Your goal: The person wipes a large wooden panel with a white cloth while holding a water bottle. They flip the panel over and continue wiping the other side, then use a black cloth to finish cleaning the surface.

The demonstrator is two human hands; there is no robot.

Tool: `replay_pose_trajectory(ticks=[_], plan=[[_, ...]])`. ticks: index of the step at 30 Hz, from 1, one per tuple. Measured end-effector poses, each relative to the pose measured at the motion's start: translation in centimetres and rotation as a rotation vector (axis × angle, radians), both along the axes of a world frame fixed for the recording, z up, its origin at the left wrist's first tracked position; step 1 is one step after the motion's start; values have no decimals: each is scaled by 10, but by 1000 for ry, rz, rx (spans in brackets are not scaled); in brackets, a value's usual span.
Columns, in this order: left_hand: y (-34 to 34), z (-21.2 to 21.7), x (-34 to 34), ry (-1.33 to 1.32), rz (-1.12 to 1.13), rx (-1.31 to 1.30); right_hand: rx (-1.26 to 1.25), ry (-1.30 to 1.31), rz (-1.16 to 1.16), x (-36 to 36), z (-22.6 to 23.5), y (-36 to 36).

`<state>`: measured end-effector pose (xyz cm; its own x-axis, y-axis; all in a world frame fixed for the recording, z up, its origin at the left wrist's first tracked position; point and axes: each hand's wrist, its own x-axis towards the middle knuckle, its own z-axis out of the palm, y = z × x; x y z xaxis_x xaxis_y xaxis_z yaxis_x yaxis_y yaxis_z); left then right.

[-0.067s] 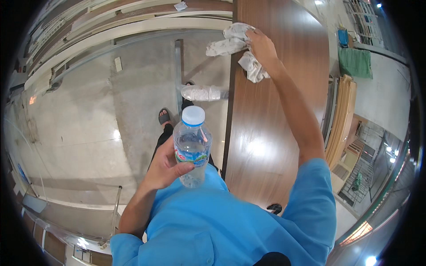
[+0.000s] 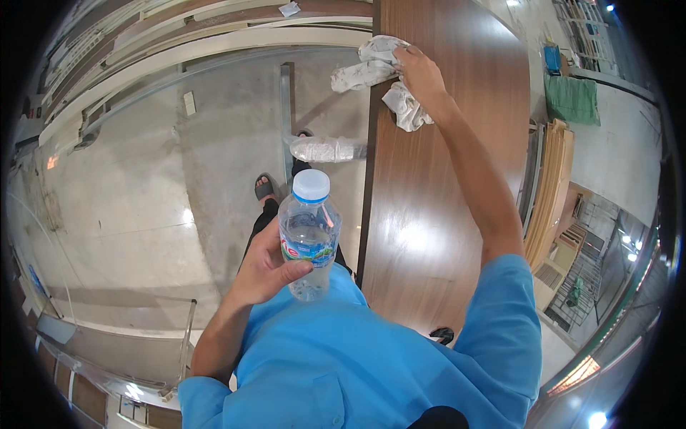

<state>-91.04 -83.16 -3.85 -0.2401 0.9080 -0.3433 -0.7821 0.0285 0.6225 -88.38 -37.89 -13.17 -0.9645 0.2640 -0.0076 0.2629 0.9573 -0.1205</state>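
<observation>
Head view: right hand (image 2: 421, 75) pressing crumpled white rag (image 2: 379, 71) onto far end of brown panel (image 2: 436, 214), wiping step judged underway. Left hand (image 2: 268, 264) wrapped around capped water bottle (image 2: 309, 236) near chest. Next: wetting likely needs cap off.

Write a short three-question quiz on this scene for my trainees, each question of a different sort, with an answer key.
1. True or false: the left hand holds a clear plastic bottle with its white cap on.
2. Multiple choice: the right hand rests on A) a sponge, B) a crumpled whitish cloth, C) a brush.
3. Fill in: the cloth lies on a brown ______ panel with a glossy face.

Key
1. True: the bottle is upright, close to the blue shirt.
2. B: the cloth is pressed near the panel's left edge, partly hanging over it.
3. Wooden.
</observation>
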Motion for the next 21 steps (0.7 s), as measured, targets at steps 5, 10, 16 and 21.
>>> replay_pose_trajectory(ticks=[5, 10, 16, 21], plan=[[11, -1, -2, -21, 23, -3, 3, -107, -25, -9, -3, 6], [25, -7, -7, 13, 5, -22, 8, -131, -47, -21, -2, 11], [17, -2, -1, 0, -13, -37, 4, -156, -35, -4, -1, 1], [15, 2, 7, -24, 14, -13, -25, -217, 10, -8, -4, 5]])
